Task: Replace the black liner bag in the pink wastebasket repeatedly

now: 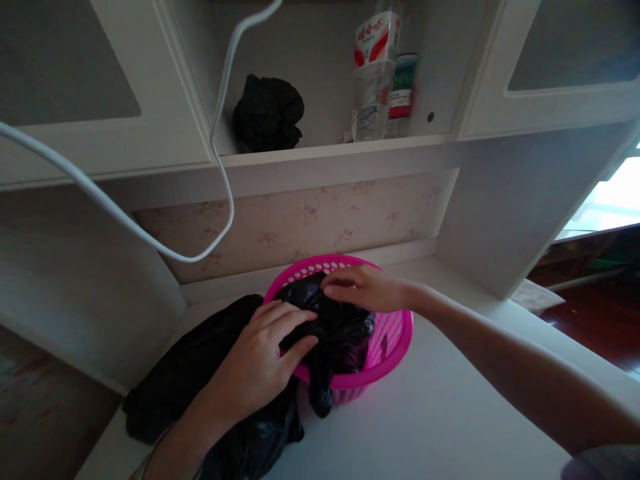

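The left hand (263, 353) lies flat on a black plastic bag (335, 327), its fingers (295, 320) spread narrow and pressing the bag's near side against the front rim of a pink perforated basket (395, 333). The right hand (363, 288) comes in from the far side, fingers curled down onto the top of the same bag; whether they pinch the plastic or only rest on it cannot be told. The bag sits bunched inside the basket, between the two sets of fingers, with one twisted end hanging over the rim just below the left fingertips.

Behind the left wrist, more black bag material (190, 373) lies heaped on the white desk (430, 413), touching the basket's left side. Well above the fingers, a white cable (220, 153) loops down in front of the shelf (330, 148). On that shelf sit a crumpled black bundle (269, 113) and, further right, a clear bottle (373, 100) with a red-and-white carton (377, 37) above it.
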`<state>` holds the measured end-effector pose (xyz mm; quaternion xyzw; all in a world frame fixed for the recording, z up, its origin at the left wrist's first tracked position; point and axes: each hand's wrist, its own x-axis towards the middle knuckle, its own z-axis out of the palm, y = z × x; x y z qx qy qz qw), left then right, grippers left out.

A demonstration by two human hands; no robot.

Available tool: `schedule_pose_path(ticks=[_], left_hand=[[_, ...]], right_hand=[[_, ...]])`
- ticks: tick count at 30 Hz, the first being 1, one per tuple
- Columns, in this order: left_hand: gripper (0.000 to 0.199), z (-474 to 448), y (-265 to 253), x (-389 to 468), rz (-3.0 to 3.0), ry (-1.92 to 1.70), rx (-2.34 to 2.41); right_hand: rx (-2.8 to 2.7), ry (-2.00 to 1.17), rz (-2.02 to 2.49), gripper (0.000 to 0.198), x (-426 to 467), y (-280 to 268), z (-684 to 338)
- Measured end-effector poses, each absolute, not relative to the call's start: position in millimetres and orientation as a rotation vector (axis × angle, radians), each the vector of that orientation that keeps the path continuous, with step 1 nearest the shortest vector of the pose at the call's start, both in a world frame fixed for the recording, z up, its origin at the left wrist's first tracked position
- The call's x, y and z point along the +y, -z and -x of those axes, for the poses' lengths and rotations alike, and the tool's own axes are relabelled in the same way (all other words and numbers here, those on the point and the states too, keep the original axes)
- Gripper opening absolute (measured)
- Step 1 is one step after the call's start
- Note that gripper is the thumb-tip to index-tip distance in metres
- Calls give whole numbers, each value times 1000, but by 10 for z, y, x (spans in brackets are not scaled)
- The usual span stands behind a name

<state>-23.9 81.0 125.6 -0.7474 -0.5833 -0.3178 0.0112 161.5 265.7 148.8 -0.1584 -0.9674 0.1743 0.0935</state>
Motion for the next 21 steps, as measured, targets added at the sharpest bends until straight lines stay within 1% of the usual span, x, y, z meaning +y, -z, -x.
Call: schedule_pose_path(ticks=[1, 2, 5, 6, 9, 12, 14, 16, 17, 18, 19, 20, 21], left_hand=[[19, 240, -1253, 830, 2324, 1018, -1798], [17, 236, -1251, 849, 2317, 1048, -1776], [16, 200, -1240, 890, 2269, 1131, -1696], [16, 193, -1231, 900, 2237, 1150, -1664], [19, 254, -1195, 922, 2109, 1192, -1607], [16, 469, -1160, 927, 1899, 1329, -1814], [14, 620, -1143, 907, 1750, 1550, -2073], [17, 680, -1138, 866, 1635, 1849, -2224], [18, 661, -1143, 842, 1622, 1979, -2226], [19, 611, -1157, 818, 1654, 2063, -2188], [24, 537, -1178, 799, 1727, 2078, -2139], [32, 452, -1206, 786, 1827, 2015, -2099], [38, 372, -1238, 780, 1922, 1883, -2061]], right_hand=[[-2867, -623, 314, 35, 2532, -1501, -1691], [-2845, -606, 246, 36, 2422, -1492, -1759], [-2733, -427, 159, 22, 2237, -1394, -1918], [-2685, -396, 138, 22, 2231, -1355, -1965], [-2543, -430, 96, 27, 2338, -1261, -2141], [-2427, -430, 192, 23, 2526, -1167, -2388], [-2371, -471, 308, 21, 2615, -1107, -2554], [-2335, -535, 420, 20, 2619, -1080, -2664], [-2330, -558, 462, 23, 2584, -1085, -2682], [-2338, -570, 484, 30, 2528, -1103, -2672], [-2353, -563, 486, 43, 2458, -1131, -2634], [-2375, -541, 476, 57, 2386, -1166, -2574], [-2404, -510, 444, 63, 2323, -1201, -2504]])
